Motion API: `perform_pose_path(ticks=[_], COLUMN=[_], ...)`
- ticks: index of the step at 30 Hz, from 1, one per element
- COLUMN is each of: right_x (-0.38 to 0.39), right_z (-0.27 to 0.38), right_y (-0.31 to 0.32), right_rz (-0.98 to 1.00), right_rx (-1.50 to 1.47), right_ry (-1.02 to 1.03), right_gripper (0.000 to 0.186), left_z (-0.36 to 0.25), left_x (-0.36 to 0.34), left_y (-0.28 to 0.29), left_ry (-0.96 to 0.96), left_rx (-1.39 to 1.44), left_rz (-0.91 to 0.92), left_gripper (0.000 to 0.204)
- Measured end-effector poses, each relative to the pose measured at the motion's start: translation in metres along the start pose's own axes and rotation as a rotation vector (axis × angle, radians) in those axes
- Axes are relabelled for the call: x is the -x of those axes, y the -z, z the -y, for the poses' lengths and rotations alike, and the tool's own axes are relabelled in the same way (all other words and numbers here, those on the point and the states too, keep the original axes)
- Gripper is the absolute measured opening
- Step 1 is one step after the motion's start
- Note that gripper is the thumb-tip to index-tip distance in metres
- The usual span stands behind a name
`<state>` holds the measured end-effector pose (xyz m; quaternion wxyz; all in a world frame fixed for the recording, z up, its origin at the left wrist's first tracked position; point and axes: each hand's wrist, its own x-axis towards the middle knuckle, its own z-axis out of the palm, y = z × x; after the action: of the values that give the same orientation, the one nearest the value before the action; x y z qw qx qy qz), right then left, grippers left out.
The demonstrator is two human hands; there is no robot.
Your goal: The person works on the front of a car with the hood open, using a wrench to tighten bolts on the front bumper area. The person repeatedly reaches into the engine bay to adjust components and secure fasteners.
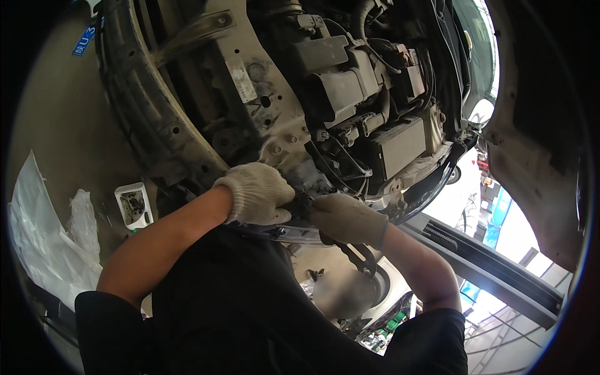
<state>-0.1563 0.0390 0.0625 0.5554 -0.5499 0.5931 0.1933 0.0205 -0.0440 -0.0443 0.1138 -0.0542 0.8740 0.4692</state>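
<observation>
Both my hands wear pale knit gloves at the front of a car's opened engine bay. My left hand (256, 194) rests with bent fingers near the end of the curved metal front beam (159, 106); what its fingers hold, if anything, is hidden. My right hand (347, 219) is beside it, fingertips closed at a small dark part (305, 200) on the metal bracket (284, 150), too shadowed to make out clearly.
Engine components (337, 94) fill the bay, with a raised hood (537, 125) at right. A white container (134, 206) and plastic sheeting (34, 225) lie left. A lift rail (487, 269) runs at lower right, beside a blurred patch.
</observation>
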Motion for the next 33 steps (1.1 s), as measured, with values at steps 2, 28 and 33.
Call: perform_pose_path(ticks=[2, 28, 33], right_x=[-0.003, -0.010, -0.010], right_z=[0.002, 0.033, 0.032], right_y=[0.000, -0.019, -0.020], right_rz=[0.029, 0.000, 0.035], right_rx=[-0.086, 0.485, 0.544], right_ry=[-0.120, -0.221, -0.223], right_gripper=[0.035, 0.016, 0.017], left_z=[0.001, 0.004, 0.001], left_x=[0.001, 0.003, 0.004], left_y=[-0.001, -0.003, 0.002], left_ry=[-0.002, -0.041, -0.025], left_rx=[0.005, -0.015, 0.013], left_rz=[-0.006, -0.043, -0.036], left_gripper=[0.037, 0.036, 0.035])
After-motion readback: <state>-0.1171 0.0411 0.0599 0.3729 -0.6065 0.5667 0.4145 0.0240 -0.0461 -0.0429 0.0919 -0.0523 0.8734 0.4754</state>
